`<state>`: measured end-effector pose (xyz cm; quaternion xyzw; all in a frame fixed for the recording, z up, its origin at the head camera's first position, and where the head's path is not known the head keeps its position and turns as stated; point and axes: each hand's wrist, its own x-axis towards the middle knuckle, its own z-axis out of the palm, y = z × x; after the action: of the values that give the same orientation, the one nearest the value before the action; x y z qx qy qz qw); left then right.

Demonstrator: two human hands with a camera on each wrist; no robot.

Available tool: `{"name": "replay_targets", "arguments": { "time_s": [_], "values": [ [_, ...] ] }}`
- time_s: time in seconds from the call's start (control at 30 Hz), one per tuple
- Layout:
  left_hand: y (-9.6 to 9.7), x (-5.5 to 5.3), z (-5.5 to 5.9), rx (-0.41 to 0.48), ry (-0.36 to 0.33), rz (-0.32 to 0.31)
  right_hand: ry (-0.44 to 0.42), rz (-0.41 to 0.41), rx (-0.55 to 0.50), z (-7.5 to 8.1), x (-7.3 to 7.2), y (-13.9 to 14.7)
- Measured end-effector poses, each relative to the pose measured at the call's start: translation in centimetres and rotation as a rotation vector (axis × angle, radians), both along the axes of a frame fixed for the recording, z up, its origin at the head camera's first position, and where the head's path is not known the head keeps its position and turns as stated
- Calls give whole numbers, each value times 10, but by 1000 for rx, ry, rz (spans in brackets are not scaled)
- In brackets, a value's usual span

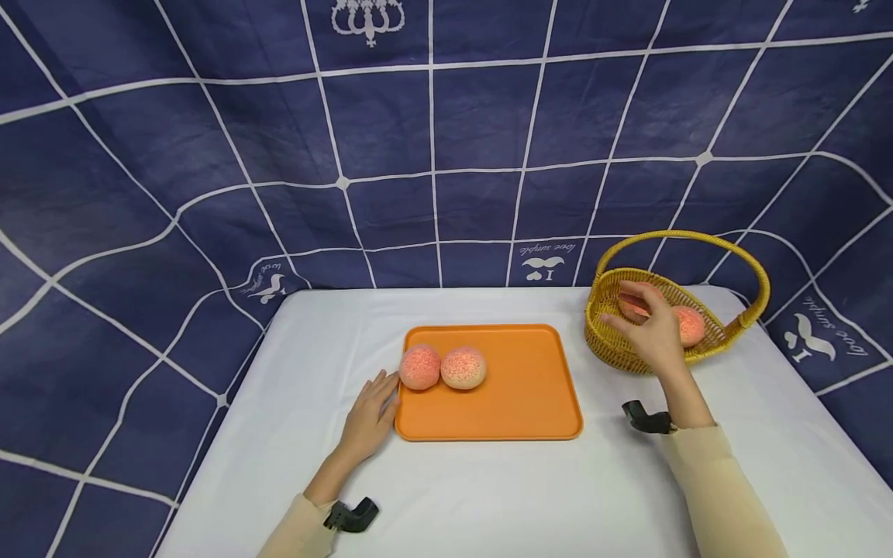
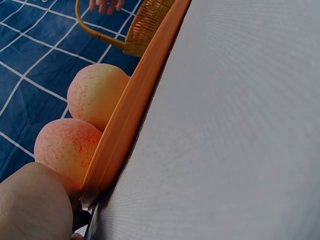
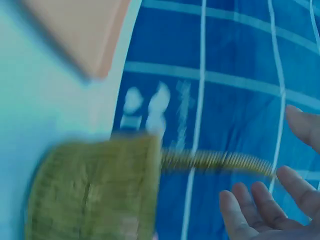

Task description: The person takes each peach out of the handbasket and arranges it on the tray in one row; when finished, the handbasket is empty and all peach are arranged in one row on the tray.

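A dark blue cloth (image 1: pixel 481 124) with white grid lines hangs behind and along the sides of the white worktop (image 1: pixel 488 496). Near the middle of the worktop lies a flat orange tray (image 1: pixel 523 395) with a low rim. To its right, apart from it, stands a yellow wicker basket (image 1: pixel 614 353) with a tall arched handle (image 1: pixel 687 234). The right hand (image 1: pixel 654 333) is over the basket's opening, thumb and fingers parted, gripping nothing. The left hand (image 1: pixel 370 418) lies at the tray's left edge, its fingers extended and holding nothing, the fingertips close beside the nearest fruit. Of four pink peaches, two are on the tray toward its upper left, side by side: a redder left one (image 1: pixel 420 367) and a paler right one (image 1: pixel 463 368). The other two are in the basket: one (image 1: pixel 689 325) to the right of the right hand, the other (image 1: pixel 633 308) partly hidden behind its fingers. Smallest are the black wrist mounts, on the right wrist (image 1: pixel 645 418) and on the left wrist (image 1: pixel 352 515).
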<state>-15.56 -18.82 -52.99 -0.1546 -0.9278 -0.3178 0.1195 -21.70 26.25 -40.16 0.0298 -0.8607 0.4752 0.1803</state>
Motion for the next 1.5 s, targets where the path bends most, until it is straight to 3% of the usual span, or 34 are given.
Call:
{"name": "replay_targets", "arguments": {
  "time_s": [0.17, 0.3, 0.57, 0.97, 1.27, 1.5],
  "values": [
    [0, 1, 1, 15, -3, -3, -101, -204, -11, 1, -18, 35],
    [0, 2, 0, 8, -2, -2, -178, -260, -27, -3, -32, 50],
    [0, 3, 0, 17, -54, 4, -273, -233, -14, -18, -51, 60],
    [-1, 1, 0, 22, -31, 3, -212, -284, -7, -37, -67, 57],
    [1, 0, 3, 22, -23, -3, -313, -151, 21, -48, -71, 54],
    [-1, 0, 1, 28, -35, -3, -280, -173, 80, -54, -73, 52]
  ]
}}
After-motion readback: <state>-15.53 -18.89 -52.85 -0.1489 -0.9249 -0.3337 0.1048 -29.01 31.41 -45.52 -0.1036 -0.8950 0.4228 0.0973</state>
